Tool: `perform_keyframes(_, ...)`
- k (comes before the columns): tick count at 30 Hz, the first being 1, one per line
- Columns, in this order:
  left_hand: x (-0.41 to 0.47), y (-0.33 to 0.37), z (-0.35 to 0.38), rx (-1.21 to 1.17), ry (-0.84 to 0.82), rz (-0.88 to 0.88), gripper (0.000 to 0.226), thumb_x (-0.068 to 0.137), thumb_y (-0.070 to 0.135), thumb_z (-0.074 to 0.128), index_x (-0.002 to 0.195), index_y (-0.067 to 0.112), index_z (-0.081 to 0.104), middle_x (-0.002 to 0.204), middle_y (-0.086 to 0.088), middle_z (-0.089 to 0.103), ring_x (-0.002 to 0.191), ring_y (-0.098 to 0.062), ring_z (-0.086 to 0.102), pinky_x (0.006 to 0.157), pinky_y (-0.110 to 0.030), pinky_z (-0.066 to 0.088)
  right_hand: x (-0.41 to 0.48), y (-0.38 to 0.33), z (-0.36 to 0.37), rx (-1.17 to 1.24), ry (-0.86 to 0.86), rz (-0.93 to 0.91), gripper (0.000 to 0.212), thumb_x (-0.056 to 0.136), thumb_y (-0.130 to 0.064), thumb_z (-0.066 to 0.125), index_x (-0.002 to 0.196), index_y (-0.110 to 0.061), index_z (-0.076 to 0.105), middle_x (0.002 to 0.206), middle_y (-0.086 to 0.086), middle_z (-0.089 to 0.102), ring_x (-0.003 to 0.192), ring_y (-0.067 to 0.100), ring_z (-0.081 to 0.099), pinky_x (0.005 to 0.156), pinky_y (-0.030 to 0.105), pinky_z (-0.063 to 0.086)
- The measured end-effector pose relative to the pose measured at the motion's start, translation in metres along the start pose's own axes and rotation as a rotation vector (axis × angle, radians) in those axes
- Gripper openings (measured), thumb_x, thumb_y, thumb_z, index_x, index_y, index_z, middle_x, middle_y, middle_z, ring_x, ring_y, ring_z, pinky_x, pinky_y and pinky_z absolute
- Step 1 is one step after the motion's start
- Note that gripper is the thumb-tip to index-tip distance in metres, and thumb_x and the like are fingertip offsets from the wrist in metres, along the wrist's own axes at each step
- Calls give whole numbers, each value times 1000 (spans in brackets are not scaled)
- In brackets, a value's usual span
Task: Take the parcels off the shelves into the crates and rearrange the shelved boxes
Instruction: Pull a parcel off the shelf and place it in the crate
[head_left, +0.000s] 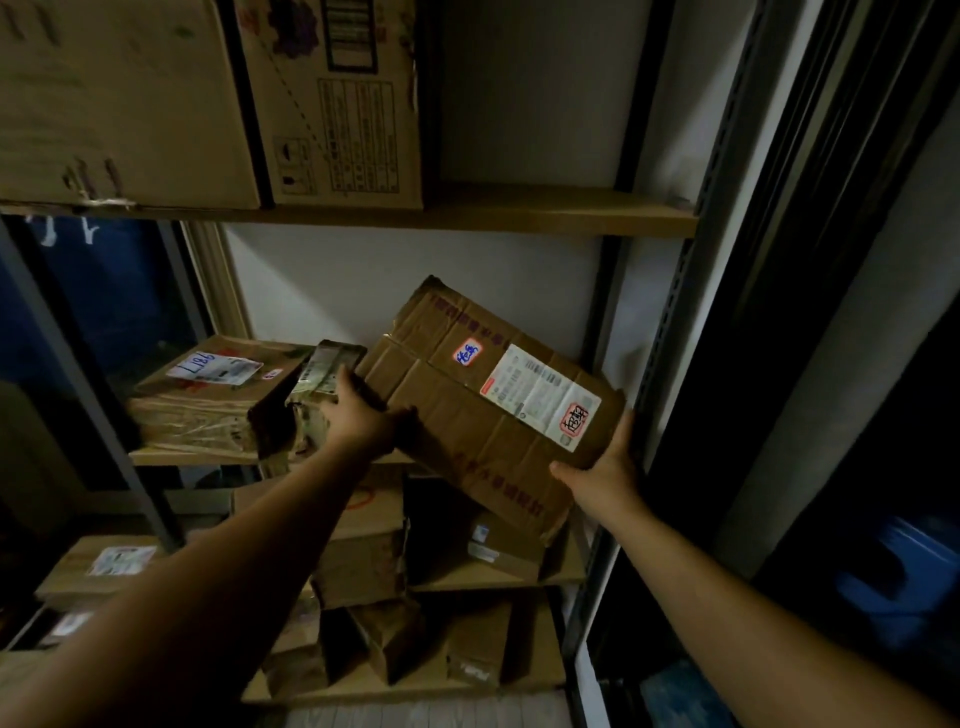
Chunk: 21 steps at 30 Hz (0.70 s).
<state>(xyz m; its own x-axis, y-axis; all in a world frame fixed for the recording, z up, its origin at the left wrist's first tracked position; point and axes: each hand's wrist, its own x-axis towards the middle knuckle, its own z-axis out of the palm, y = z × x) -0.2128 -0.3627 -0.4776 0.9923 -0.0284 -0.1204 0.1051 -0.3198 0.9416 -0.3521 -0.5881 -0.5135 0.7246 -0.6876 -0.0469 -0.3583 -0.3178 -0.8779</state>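
Left hand (358, 415) grips the left edge of the tilted box (467, 410), fingertips hidden. Right hand (608, 467) clasps its lower right corner. The box hangs over the middle shelf (197, 457). Lower parcels (363, 566) dim, labels unreadable.

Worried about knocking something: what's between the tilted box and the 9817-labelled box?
A small parcel sits there, by the left hand gripping the tilted box (head view).
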Motion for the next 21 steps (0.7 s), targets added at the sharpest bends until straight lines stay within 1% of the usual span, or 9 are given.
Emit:
perform_keyframes(2, -1, 1, 2, -14, 36, -2, 114, 66, 30, 81, 145, 38, -1, 147, -14, 27, 121, -42, 45, 92, -53, 49, 6, -14, -13, -175, 29, -109, 118, 73, -15, 80, 151, -31, -8, 159, 5, -7, 146, 26, 6, 113, 42, 23)
perform_keyframes(4, 1, -1, 6, -85, 107, -23, 103, 75, 25, 77, 148, 21, 5, 146, -14, 31, 128, -37, 40, 99, -42, 42, 16, -24, -21, -259, 9, -169, 112, 74, -18, 79, 152, -30, 0, 160, 1, -5, 146, 24, 7, 114, 41, 25)
perform_keyframes(6, -2, -1, 11, -188, 135, -85, 84, 78, 26, 75, 141, 10, 22, 135, -12, 46, 117, -31, 52, 84, -34, 46, 19, -28, -23, -184, -119, -82, 98, 77, -13, 76, 152, -24, 13, 152, 3, 30, 136, 25, 36, 107, 40, 39)
perform_keyframes(9, -17, -1, 15, -179, -83, -188, 73, 77, 31, 74, 135, 17, 31, 118, -12, 54, 91, -28, 61, 60, -36, 55, 21, -18, -20, -150, -195, -16, 69, 80, -16, 74, 140, -15, 41, 129, 7, 59, 112, 24, 59, 94, 38, 50)
perform_keyframes(11, -27, -6, 19, -160, -293, -162, 83, 78, 19, 74, 141, 30, 21, 121, -11, 50, 89, -27, 59, 50, -33, 53, 14, -18, -19, -86, -172, -42, 44, 87, -15, 66, 129, -12, 53, 122, 5, 63, 107, 22, 61, 85, 30, 50)
perform_keyframes(13, -33, -13, 27, -175, -399, -107, 96, 76, 9, 75, 146, 33, 15, 131, -12, 46, 101, -31, 57, 60, -38, 56, 7, -17, -17, -25, -176, -48, 32, 93, -16, 59, 125, -13, 56, 118, 1, 62, 109, 22, 58, 84, 27, 45)
perform_keyframes(16, -38, -20, 28, -178, -262, -143, 86, 72, 24, 80, 140, 19, 27, 129, -12, 49, 108, -31, 56, 82, -45, 54, -4, -13, -13, 8, -187, -19, 33, 97, -26, 50, 130, -21, 51, 115, -3, 60, 105, 22, 58, 84, 33, 52)
perform_keyframes(19, -48, -24, 21, -182, -352, -100, 59, 82, 26, 70, 130, 25, 37, 118, -5, 56, 89, -20, 60, 64, -34, 56, -15, -7, -5, 51, -254, 36, 36, 99, -33, 43, 134, -29, 45, 111, -8, 57, 98, 18, 58, 73, 36, 56)
perform_keyframes(21, -55, -29, 14, -203, -445, -59, 59, 82, 20, 69, 129, 33, 36, 109, 1, 57, 86, -18, 60, 54, -28, 52, -25, -4, 1, 83, -287, 49, 39, 99, -35, 42, 138, -34, 41, 122, -8, 58, 102, 17, 58, 81, 40, 56)
